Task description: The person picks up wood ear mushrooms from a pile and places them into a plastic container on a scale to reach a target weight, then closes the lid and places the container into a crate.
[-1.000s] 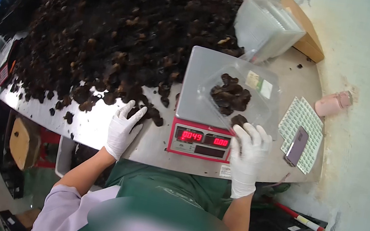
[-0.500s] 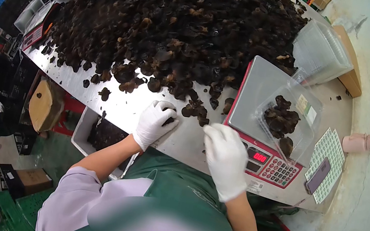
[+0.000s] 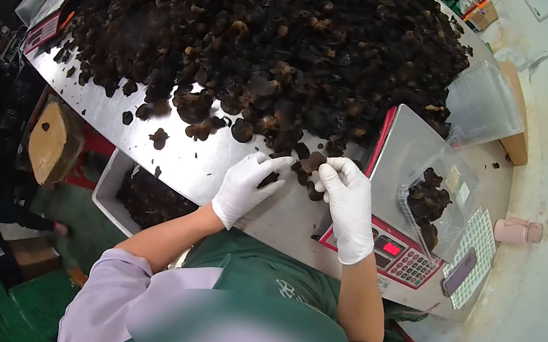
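Observation:
In a white glove, my left hand point(image 3: 247, 190) is closed with a dark piece of wood ear mushroom point(image 3: 269, 180) between thumb and fingers. My right hand point(image 3: 349, 209), also gloved, pinches a brown wood ear mushroom point(image 3: 310, 164) at the near edge of the big mushroom heap point(image 3: 259, 45). The two hands are close together over the metal table point(image 3: 208, 174). Right of them stands a red and grey scale point(image 3: 395, 159) with a lit display. On it is an open clear plastic box point(image 3: 457, 223) holding a few wood ear mushrooms point(image 3: 427, 200).
Clear plastic boxes point(image 3: 484, 105) are stacked at the back right. A phone point(image 3: 460, 272) lies on a sticker sheet point(image 3: 479, 242) beside a pink bottle point(image 3: 519, 231). A white bin point(image 3: 110, 191) of mushrooms and a wooden-topped stool point(image 3: 53, 145) stand left below. A second scale point(image 3: 44, 31) is far left.
My right hand has moved forward to the heap's edge and now pinches a mushroom. My left hand has shifted slightly right, towards it. The view has tilted slightly.

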A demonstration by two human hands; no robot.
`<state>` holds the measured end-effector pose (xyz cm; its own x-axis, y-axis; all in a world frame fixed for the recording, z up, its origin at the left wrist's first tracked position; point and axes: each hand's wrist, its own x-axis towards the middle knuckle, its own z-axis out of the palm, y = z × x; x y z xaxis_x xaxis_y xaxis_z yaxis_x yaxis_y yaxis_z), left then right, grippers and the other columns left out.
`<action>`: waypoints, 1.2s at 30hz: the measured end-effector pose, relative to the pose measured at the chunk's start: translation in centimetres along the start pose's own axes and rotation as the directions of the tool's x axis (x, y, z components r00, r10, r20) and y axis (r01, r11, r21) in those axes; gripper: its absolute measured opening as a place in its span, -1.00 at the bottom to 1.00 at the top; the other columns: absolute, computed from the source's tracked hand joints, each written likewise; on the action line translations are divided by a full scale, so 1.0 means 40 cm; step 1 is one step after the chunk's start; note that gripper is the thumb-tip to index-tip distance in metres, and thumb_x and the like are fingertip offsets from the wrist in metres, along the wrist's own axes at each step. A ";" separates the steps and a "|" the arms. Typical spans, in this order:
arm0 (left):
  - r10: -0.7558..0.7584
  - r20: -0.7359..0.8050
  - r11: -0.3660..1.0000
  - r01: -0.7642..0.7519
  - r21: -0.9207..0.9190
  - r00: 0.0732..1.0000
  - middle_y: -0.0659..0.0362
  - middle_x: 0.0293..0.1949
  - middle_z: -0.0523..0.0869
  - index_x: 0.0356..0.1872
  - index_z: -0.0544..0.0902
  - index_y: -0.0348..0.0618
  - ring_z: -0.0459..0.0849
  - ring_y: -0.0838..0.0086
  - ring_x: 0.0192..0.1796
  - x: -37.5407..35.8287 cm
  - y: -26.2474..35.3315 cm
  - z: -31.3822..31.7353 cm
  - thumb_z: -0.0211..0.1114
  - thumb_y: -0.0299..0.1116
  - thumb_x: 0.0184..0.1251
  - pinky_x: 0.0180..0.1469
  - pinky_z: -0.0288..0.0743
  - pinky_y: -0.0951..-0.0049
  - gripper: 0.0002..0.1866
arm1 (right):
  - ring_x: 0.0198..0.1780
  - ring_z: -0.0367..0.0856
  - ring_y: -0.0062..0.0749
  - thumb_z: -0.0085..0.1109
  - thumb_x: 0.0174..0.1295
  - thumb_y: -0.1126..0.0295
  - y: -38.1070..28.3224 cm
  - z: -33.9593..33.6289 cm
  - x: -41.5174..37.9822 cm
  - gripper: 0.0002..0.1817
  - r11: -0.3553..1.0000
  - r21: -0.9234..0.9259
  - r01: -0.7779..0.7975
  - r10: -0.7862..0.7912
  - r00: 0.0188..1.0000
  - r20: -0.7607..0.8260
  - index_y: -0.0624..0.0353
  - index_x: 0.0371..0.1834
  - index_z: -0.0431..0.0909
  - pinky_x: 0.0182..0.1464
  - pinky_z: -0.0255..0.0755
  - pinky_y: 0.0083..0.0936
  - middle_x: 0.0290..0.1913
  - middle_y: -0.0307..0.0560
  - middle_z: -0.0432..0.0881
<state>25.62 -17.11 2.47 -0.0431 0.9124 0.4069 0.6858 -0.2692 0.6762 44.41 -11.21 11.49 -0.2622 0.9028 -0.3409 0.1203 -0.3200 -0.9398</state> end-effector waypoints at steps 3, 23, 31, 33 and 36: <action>-0.006 0.052 1.000 0.007 -0.010 0.999 0.16 -0.27 0.60 0.13 0.68 0.05 0.64 0.24 -0.24 0.033 0.024 0.014 0.49 -0.35 0.13 -0.21 0.57 0.28 -0.53 | -0.35 0.54 -0.73 0.20 0.45 0.39 -0.023 -0.003 -0.036 -0.88 0.997 0.080 0.015 -0.013 0.999 -0.037 0.19 -0.09 0.63 -0.32 0.38 -0.72 -0.30 -0.32 0.67; 0.060 0.040 0.987 -0.065 0.148 0.997 0.11 -0.14 0.53 -0.01 0.58 -0.04 0.54 0.23 0.00 -0.023 0.005 0.042 0.26 -0.38 0.21 0.04 0.48 0.32 -0.71 | -0.05 0.68 -0.22 0.32 0.21 0.31 -0.020 0.148 -0.103 -0.78 0.399 -0.659 0.638 -0.610 0.721 0.329 0.10 -0.11 0.64 0.02 0.52 -0.30 -0.13 -0.07 0.68; 0.119 0.252 0.975 -0.160 0.151 0.961 0.02 0.09 0.63 0.23 0.63 0.06 0.65 0.11 0.06 0.090 0.042 0.044 0.43 -0.38 0.18 0.05 0.59 0.23 -0.48 | -0.17 0.64 -0.30 0.14 0.19 0.41 0.132 0.065 -0.008 -0.90 -0.266 -0.954 0.138 -0.390 0.890 0.237 0.05 -0.35 0.66 0.03 0.42 -0.20 -0.35 -0.18 0.69; 0.101 0.317 0.977 -0.154 0.147 0.943 0.03 0.05 0.64 0.11 0.70 0.02 0.66 0.09 0.05 0.097 0.019 0.057 0.41 -0.35 0.21 0.06 0.59 0.21 -0.60 | -0.17 0.63 -0.30 0.13 0.21 0.40 0.114 0.058 -0.042 -0.90 -0.251 -0.958 0.142 -0.377 0.897 0.232 0.05 -0.32 0.66 0.03 0.43 -0.20 -0.34 -0.19 0.69; 0.180 0.183 0.980 -0.192 0.051 0.967 0.06 -0.18 0.66 -0.01 0.73 -0.08 0.67 0.12 -0.11 0.075 -0.018 0.050 0.43 -0.45 0.16 -0.04 0.58 0.21 -0.68 | -0.15 0.63 -0.29 0.19 0.22 0.34 0.017 0.002 -0.135 -0.86 -0.041 -0.970 0.238 -0.460 0.858 0.230 0.02 -0.19 0.66 0.04 0.41 -0.21 -0.29 -0.20 0.67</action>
<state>26.46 -13.58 1.96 0.2144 0.8899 0.4027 0.7176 -0.4232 0.5531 45.83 -16.33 12.69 -0.5002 0.8554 0.1342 0.8618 0.5068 -0.0185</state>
